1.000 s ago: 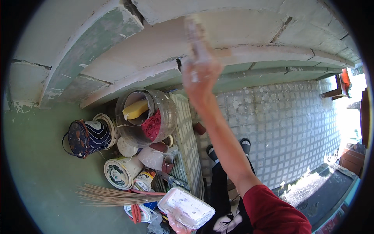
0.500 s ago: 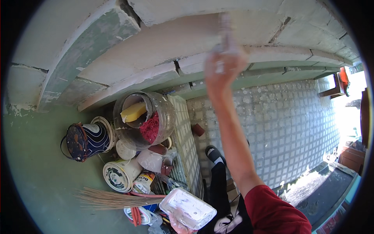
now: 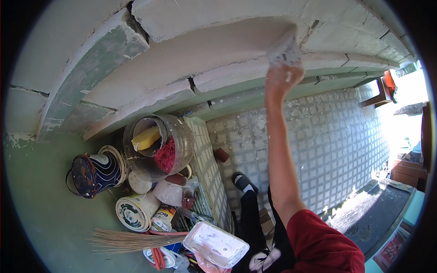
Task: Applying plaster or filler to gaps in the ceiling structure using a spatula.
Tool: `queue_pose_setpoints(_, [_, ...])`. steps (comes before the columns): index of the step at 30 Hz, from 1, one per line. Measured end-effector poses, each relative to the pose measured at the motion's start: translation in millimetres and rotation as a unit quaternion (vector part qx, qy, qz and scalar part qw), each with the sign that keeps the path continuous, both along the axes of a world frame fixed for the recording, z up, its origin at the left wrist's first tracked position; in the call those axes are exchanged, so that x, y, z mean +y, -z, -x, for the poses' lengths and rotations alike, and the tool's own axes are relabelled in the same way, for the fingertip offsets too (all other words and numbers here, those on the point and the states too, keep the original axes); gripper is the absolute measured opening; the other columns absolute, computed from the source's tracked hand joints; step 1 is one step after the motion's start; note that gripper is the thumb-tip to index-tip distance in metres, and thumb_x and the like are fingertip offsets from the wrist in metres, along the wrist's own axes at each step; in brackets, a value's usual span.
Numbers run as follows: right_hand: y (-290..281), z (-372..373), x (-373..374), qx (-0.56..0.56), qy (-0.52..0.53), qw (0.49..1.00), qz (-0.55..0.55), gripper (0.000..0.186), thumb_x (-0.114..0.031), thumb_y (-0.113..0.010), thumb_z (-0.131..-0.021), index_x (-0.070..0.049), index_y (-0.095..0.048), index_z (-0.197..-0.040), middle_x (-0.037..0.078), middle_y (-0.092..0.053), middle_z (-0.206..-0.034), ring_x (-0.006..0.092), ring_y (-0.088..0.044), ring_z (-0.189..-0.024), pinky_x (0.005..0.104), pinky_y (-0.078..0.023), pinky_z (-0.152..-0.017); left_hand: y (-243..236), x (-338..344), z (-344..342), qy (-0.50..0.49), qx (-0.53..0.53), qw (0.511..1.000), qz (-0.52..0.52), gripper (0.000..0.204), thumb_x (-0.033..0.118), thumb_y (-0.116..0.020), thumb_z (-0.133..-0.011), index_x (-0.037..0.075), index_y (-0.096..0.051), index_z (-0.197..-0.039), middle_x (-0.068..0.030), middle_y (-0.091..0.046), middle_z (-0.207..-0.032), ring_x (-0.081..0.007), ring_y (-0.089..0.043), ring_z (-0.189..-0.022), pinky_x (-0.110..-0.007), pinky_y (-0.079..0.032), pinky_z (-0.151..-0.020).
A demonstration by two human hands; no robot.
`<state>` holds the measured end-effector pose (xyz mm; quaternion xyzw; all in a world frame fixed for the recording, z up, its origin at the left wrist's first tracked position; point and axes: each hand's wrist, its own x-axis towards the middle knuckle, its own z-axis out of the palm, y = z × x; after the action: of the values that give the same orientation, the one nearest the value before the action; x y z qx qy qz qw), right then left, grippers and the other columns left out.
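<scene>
My right hand (image 3: 286,78) is raised at the end of a stretched arm, its fingers closed round a flat, white-spattered tool (image 3: 286,52). Motion blurs the tool, so I cannot tell whether it is a brush or a scraper. Its far end is at the pale recessed panel (image 3: 218,48) overhead, close to a dark joint. Low in the picture, my left hand (image 3: 207,263) holds a shallow white rectangular tray (image 3: 216,243) from below. The tray is smeared with white material, and it hides most of that hand.
To the left stand a clear tub (image 3: 182,148) with a yellow sponge (image 3: 146,138) and red stringy material (image 3: 165,155), a dark-blue bucket (image 3: 98,172), a white bucket (image 3: 134,211) and a stick broom (image 3: 132,240). A tiled ledge (image 3: 205,159) runs beside them. A dark-topped surface (image 3: 373,216) lies right.
My right hand and its tool have swept right along the overhead panel. The tool now shows broader and tilted. My left hand still holds the tray, and the whole view has shifted slightly.
</scene>
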<state>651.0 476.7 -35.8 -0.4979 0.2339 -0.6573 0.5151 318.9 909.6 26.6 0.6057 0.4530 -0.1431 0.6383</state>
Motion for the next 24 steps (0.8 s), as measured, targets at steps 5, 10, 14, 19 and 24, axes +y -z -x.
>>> queue_pose_setpoints(5, [-87,-20,96,0.197,-0.027,0.967,0.160,0.033,0.003,-0.049,-0.084,-0.004,-0.067,-0.111,0.024,-0.057,-0.131,0.0172,-0.059,-0.060,0.0351,-0.057,-0.068,-14,-7,-13,-0.031,0.011,0.998,0.048,0.073,0.058,-0.042,-0.095,0.007,-0.032,-0.148,-0.0150,-0.041,-0.145,-0.0353,-0.043,-0.130,-0.050,-0.038,-0.107])
queue_pose_setpoints(10, [-49,-6,68,0.147,-0.020,0.971,0.187,0.043,0.003,-0.050,-0.084,-0.004,-0.062,-0.125,0.017,-0.069,-0.099,0.0168,-0.056,-0.058,0.0356,-0.054,-0.062,-18,-14,-17,-0.042,0.014,0.997,0.057,0.076,0.060,-0.042,-0.094,0.009,-0.031,-0.149,-0.0138,-0.041,-0.147,-0.0352,-0.042,-0.130,-0.050,-0.037,-0.108])
queue_pose_setpoints(14, [-16,31,-18,0.159,0.091,0.975,0.122,0.017,-0.001,-0.053,-0.086,0.002,-0.062,-0.100,0.012,-0.061,-0.083,0.0151,-0.051,-0.057,0.0265,-0.042,-0.047,-14,-11,-11,-0.047,0.013,0.996,0.076,0.076,0.061,-0.044,-0.093,0.010,-0.033,-0.148,-0.0129,-0.042,-0.146,-0.0346,-0.043,-0.129,-0.050,-0.038,-0.108])
queue_pose_setpoints(19, [-19,-7,10,0.089,0.115,0.948,0.284,0.029,0.002,-0.052,-0.085,0.008,-0.061,-0.111,0.022,-0.063,-0.112,0.0211,-0.052,-0.059,0.0281,-0.044,-0.053,-22,-26,-18,-0.020,0.002,0.997,0.077,0.076,0.060,-0.045,-0.093,0.009,-0.033,-0.148,-0.0132,-0.044,-0.144,-0.0347,-0.044,-0.129,-0.050,-0.039,-0.107])
queue_pose_setpoints(24, [-61,-18,100,0.175,-0.090,0.939,0.281,0.058,0.008,-0.053,-0.074,0.001,-0.055,-0.132,0.024,-0.055,-0.132,0.0296,-0.064,-0.107,0.0336,-0.056,-0.082,13,19,3,-0.009,-0.066,0.989,0.134,0.075,0.059,-0.047,-0.093,0.008,-0.032,-0.147,-0.0142,-0.045,-0.142,-0.0337,-0.046,-0.127,-0.048,-0.040,-0.106])
